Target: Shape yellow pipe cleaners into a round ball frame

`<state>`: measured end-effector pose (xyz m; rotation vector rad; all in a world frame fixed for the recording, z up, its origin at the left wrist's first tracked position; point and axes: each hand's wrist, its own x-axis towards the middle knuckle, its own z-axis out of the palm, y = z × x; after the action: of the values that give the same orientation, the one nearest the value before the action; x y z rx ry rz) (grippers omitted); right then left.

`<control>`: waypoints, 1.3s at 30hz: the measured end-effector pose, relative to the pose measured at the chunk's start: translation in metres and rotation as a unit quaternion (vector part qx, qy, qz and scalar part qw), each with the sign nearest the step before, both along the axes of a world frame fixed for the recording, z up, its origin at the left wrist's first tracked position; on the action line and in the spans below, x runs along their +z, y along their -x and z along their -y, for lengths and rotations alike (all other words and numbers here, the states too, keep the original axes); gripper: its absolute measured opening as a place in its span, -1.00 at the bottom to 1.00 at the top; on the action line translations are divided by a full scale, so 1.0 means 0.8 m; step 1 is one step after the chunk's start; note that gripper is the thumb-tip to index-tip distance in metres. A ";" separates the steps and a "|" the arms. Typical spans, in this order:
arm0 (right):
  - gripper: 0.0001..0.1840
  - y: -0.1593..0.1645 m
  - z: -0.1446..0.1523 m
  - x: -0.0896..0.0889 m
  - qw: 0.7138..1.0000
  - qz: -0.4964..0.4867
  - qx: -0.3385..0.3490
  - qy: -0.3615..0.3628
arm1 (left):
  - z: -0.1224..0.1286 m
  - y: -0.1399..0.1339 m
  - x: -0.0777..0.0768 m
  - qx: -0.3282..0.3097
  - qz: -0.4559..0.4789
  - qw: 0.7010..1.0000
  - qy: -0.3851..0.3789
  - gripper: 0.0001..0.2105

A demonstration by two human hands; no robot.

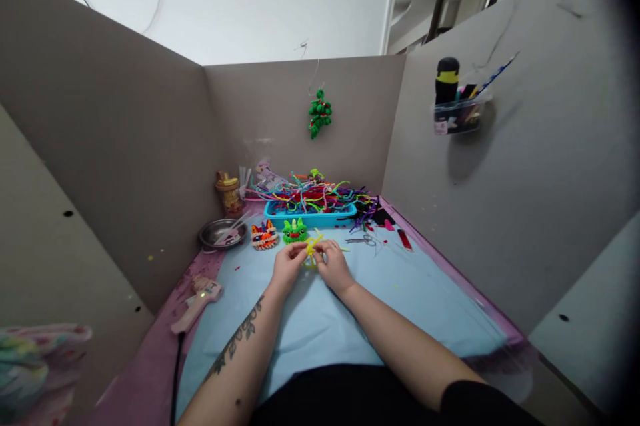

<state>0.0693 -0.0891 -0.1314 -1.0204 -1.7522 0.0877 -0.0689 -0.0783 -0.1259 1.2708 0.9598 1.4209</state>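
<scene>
Over the blue table cover, my left hand (289, 264) and my right hand (333, 266) meet around a small bundle of bent yellow pipe cleaners (311, 249). The fingertips of both hands pinch it from either side. Loose yellow ends stick out above, below and to the right; its exact shape is partly hidden by my fingers. Just behind my hands stands a green fuzzy animal head (295, 231) with a red mouth. Left of it sits an orange, white and blue fuzzy animal head (264, 236).
A blue tray (310, 218) heaped with colourful pipe cleaners stands at the back. Scissors (367, 240) lie right of my hands. On the left are a metal bowl (223, 234) and a corded pink glue gun (197, 305). Grey panels (300, 96) enclose three sides.
</scene>
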 end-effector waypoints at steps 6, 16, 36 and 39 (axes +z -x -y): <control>-0.88 0.006 0.008 0.005 0.999 0.022 0.024 -0.019 | 0.007 -0.003 0.008 0.039 -0.044 0.998 -0.026 -0.77; -0.85 0.005 0.002 0.001 0.994 -0.057 0.094 0.001 | 0.010 -0.006 0.008 -0.023 -0.037 0.999 0.001 -0.73; -0.90 -0.003 -0.010 0.001 0.981 -0.176 -0.026 0.083 | 0.009 -0.004 0.004 0.018 -0.076 0.995 -0.061 -0.66; -0.96 0.001 -0.009 0.001 0.987 -0.143 -0.026 0.066 | 0.010 -0.004 0.005 0.031 -0.085 0.993 -0.070 -0.66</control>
<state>0.0688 -0.0821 -0.1310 -1.0908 -1.4719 0.3073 -0.0660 -0.0863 -0.1216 1.4976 1.0361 1.4670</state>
